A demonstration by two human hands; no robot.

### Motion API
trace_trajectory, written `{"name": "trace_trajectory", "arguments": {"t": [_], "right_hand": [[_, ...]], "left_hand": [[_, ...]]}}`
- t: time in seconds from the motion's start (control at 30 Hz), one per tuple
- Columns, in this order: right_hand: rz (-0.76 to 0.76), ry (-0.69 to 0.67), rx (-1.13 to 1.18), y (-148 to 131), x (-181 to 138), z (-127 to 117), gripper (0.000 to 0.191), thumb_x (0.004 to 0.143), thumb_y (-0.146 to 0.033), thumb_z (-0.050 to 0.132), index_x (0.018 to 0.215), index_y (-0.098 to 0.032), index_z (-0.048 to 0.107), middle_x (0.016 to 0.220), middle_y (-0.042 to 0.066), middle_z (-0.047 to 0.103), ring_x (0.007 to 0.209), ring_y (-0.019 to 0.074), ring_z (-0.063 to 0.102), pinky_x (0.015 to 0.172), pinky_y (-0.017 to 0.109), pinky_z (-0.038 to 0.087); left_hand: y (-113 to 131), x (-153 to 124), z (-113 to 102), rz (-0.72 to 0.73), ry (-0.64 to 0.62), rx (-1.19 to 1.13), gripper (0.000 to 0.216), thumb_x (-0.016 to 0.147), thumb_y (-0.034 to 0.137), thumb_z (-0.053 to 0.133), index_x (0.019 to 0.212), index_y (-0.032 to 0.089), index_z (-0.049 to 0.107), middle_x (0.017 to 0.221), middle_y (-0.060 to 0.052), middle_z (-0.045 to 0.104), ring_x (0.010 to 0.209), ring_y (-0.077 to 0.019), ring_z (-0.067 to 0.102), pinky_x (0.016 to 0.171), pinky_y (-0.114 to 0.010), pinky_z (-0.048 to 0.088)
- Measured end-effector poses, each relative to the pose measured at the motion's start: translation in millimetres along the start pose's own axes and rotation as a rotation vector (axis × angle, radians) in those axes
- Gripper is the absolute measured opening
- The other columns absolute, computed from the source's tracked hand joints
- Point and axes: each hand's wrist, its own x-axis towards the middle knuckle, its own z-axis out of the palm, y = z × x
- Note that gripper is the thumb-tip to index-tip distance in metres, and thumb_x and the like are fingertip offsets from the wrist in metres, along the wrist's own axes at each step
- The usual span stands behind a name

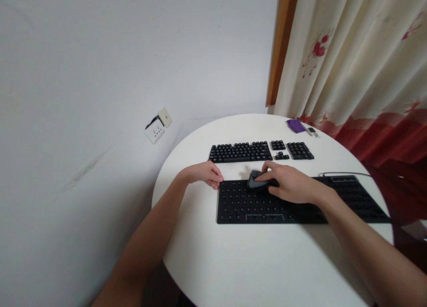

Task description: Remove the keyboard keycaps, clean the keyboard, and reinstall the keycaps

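Note:
A black keyboard base (pixel 263 211) with its keycaps off lies on the white table, its small switch posts bare. My left hand (pixel 208 173) has its fingers closed at the base's far left corner, pinching the edge there. Over the upper left part of the base, my right hand (pixel 287 180) grips a dark, rounded handheld object (pixel 256 181) with a grey face; its exact kind is unclear, and its underside is hidden against the base. Behind the base, the removed black keycaps (pixel 240 152) sit in keyboard order, with the number-pad caps (pixel 300 151) grouped at the right.
The round white table (pixel 227 253) stands against a wall with a power socket (pixel 155 130). A purple cloth (pixel 296 126) and a small stick-like item (pixel 312 132) lie at its far right. A cable (pixel 347 173) runs off the right edge near the curtain (pixel 360 75).

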Motion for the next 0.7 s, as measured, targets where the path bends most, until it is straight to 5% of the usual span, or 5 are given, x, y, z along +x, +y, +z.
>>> {"name": "trace_trajectory", "arguments": {"t": [0.07,0.3,0.7], "right_hand": [[-0.018,-0.010,-0.005,-0.2,0.8,1.4,0.054,0.073,-0.006,0.058,0.119,-0.029,0.073,0.106,0.006,0.063,0.093,0.0214,0.062,0.089,0.034,0.047],[-0.100,-0.441,0.363,2.1,-12.2,-8.6,0.049,0.068,-0.003,0.059,0.105,-0.028,0.080,0.097,0.000,0.067,0.083,0.0157,0.063,0.073,0.024,0.049],[-0.015,-0.333,0.342,12.9,-11.2,-1.2,0.049,0.073,-0.011,0.063,0.117,-0.028,0.074,0.100,0.000,0.076,0.084,0.0186,0.067,0.073,0.025,0.052]], "left_hand": [[-1.1,0.6,-0.6,0.004,0.001,0.000,0.031,0.072,0.043,0.082,0.082,0.014,0.078,0.078,-0.009,0.077,0.069,-0.0160,0.072,0.073,-0.027,0.058],[-0.5,0.2,-0.5,-0.009,0.000,0.003,0.032,0.071,0.044,0.081,0.083,0.014,0.077,0.077,-0.009,0.076,0.069,-0.0161,0.072,0.073,-0.027,0.058],[-1.1,-0.1,0.0,-0.003,0.003,-0.023,0.033,0.069,0.044,0.083,0.081,0.015,0.077,0.076,-0.008,0.076,0.068,-0.0156,0.072,0.073,-0.027,0.058]]}}
